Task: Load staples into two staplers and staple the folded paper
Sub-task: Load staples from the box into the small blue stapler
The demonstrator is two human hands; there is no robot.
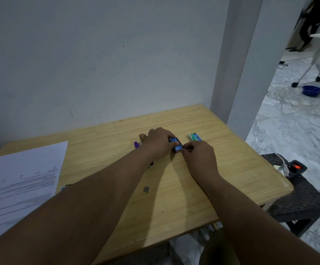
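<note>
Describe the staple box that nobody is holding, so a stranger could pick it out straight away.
Start at the wooden table against the white wall and look near its far right part, beyond the right hand. There a small teal staple box lies flat on its own, untouched. Its neighbour, the blue staple box, is darker and is gripped by the left hand.

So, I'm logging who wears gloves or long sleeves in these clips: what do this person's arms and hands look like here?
Both arms are bare from the frame's lower edge to the fingers: no sleeves, gloves, watch or bracelets show. The left hand and right hand show no rings that I can make out, though the picture is dim and the fingers are small.
</note>
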